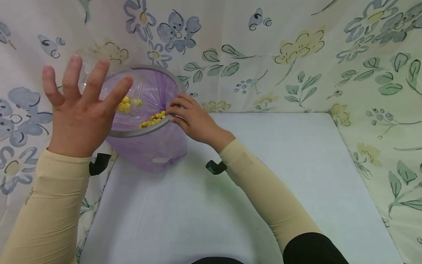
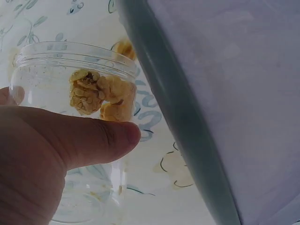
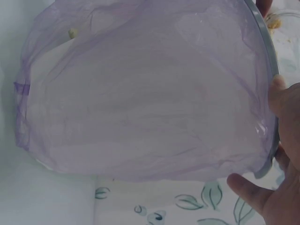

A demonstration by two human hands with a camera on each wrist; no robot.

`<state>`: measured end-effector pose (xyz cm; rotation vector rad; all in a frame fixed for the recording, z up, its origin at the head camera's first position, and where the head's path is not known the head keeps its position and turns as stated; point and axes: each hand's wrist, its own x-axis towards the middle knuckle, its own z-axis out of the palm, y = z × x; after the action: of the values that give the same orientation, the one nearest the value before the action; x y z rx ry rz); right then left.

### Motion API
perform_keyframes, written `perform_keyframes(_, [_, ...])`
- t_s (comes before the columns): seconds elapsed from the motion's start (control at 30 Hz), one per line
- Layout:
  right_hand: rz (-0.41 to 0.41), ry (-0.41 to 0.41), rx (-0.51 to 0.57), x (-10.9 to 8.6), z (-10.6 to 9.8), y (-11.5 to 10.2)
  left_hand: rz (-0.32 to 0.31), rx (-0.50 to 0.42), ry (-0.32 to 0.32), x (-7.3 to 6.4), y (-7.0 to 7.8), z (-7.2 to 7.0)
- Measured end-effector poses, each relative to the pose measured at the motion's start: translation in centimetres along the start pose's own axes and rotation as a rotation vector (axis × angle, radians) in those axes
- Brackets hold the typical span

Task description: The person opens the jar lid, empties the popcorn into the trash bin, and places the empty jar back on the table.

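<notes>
A bin lined with a purple bag [image 1: 148, 150] leans at the table's far left, its grey rim [image 1: 132, 134] tipped toward me. Yellow popcorn [image 1: 153, 119] lies inside, by the near rim. My left hand [image 1: 82, 106] grips a clear plastic jar [image 2: 42, 82] at the bin's mouth, thumb on one side and fingertips on the other. Several popcorn pieces [image 2: 86, 93] show in the jar, near its open mouth. My right hand [image 1: 194, 119] holds the rim on the right, fingers over the edge; in the right wrist view the thumb [image 3: 248, 190] is against the bin's outside.
A white table [image 1: 280, 176] spreads below and to the right. Floral cloth [image 1: 244, 69] hangs behind it and along both sides. Black straps [image 1: 215, 167] stick out from both wrists.
</notes>
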<state>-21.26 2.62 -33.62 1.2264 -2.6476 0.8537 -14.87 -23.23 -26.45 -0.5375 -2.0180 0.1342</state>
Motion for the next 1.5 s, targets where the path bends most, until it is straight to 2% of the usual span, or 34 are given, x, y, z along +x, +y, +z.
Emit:
perform_keyframes(0.2, [0.003,0.001,0.002,0.0,0.1,-0.1,-0.004,0.002,0.017,0.1,0.2,0.0])
perform_keyframes(0.33, [0.0,0.002,0.007,0.1,0.2,-0.2,0.013,-0.006,-0.047,-0.1,0.1,-0.5])
perform_keyframes(0.47, [-0.014,-0.002,0.024,0.2,0.3,-0.3,0.014,-0.025,-0.063,-0.4,0.1,-0.8])
perform_keyframes(0.67, [-0.029,0.009,0.015,0.2,0.4,-0.1,0.021,-0.039,-0.067,-0.4,0.3,-0.6])
perform_keyframes(0.77, [-0.034,0.01,0.017,0.3,0.3,-0.2,0.011,-0.035,-0.04,-0.7,0.2,-0.4])
perform_keyframes(0.9, [-0.03,0.007,0.02,0.3,0.3,-0.3,0.0,-0.032,-0.041,-0.9,0.0,-0.2])
perform_keyframes(1.03, [-0.017,0.004,0.02,0.3,0.3,-0.4,-0.026,-0.028,-0.094,-1.0,0.1,-0.3])
perform_keyframes(1.2, [-0.014,-0.004,0.026,0.3,0.3,-0.3,-0.102,-0.072,-0.163,-1.0,0.3,-0.6])
perform_keyframes(1.3, [-0.014,-0.005,0.025,0.3,0.4,-0.3,-0.133,-0.097,-0.172,-1.1,0.6,-0.5])
perform_keyframes(1.5, [-0.005,0.008,0.021,0.3,0.6,0.0,-0.188,-0.147,-0.231,-1.0,0.9,-0.4])
